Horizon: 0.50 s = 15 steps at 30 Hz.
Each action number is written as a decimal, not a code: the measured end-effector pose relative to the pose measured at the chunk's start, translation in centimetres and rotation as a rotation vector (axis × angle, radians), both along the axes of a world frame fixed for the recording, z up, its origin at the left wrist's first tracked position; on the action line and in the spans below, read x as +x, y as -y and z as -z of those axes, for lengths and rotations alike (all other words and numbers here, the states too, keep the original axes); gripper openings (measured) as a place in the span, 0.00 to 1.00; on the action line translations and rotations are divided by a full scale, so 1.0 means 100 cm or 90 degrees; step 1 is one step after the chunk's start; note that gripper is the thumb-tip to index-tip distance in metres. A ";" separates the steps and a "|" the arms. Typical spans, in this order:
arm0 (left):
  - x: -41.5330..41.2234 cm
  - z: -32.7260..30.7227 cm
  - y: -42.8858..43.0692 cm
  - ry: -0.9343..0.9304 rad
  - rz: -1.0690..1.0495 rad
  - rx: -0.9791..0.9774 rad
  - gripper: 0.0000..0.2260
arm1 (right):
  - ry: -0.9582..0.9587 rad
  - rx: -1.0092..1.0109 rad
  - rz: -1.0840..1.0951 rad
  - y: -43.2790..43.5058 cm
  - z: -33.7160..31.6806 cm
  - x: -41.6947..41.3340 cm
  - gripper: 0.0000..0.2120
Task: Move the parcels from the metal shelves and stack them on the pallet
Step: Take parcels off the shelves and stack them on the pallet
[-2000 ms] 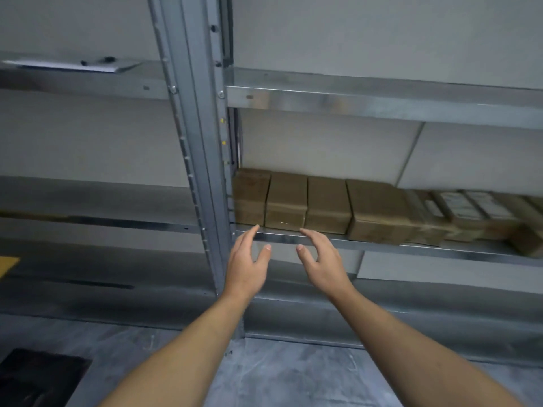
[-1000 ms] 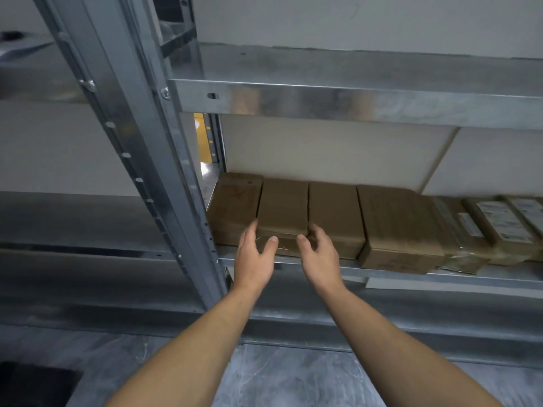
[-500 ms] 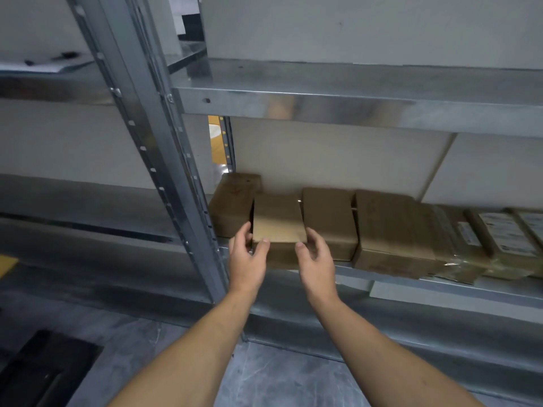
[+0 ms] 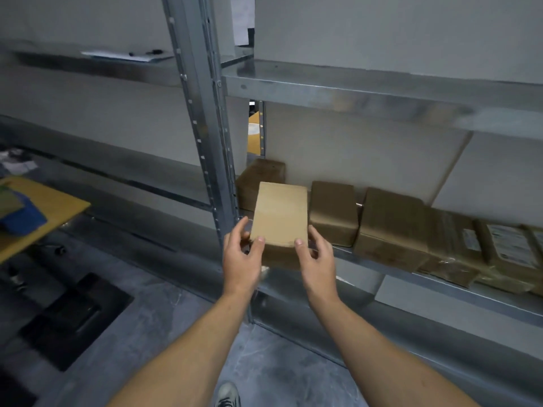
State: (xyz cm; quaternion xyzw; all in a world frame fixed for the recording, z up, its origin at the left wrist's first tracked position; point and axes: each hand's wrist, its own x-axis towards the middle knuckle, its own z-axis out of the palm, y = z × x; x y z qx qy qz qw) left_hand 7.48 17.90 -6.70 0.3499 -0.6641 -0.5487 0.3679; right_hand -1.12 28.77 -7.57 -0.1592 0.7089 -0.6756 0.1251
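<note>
As left hand (image 4: 241, 259) and right hand (image 4: 318, 259) clasp the parcel (image 4: 279, 214), fingers (image 4: 259, 243) flank it.

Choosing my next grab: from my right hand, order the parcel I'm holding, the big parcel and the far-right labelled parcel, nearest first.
1. Held parcel, gripped by the right hand.
2. Big parcel, to its right.
3. Labelled parcel, far right.

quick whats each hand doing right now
left hand: holding the brown parcel by its left edge, thumb on top
right hand: holding the same parcel by its right edge, thumb on top
</note>
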 end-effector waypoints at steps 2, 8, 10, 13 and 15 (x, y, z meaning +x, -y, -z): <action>0.014 -0.003 -0.005 -0.008 -0.014 -0.019 0.21 | -0.007 -0.002 -0.022 0.000 0.000 0.010 0.21; 0.065 0.002 -0.001 -0.005 -0.073 -0.033 0.20 | -0.025 0.000 -0.121 0.018 0.001 0.043 0.21; 0.084 0.004 0.006 -0.006 -0.099 -0.032 0.20 | -0.029 -0.008 -0.165 0.028 0.000 0.056 0.21; 0.113 0.004 0.024 -0.016 -0.137 -0.039 0.21 | -0.034 -0.007 -0.231 0.052 -0.002 0.080 0.23; 0.136 0.006 0.040 -0.014 -0.162 -0.038 0.21 | -0.042 0.001 -0.273 0.071 -0.003 0.099 0.23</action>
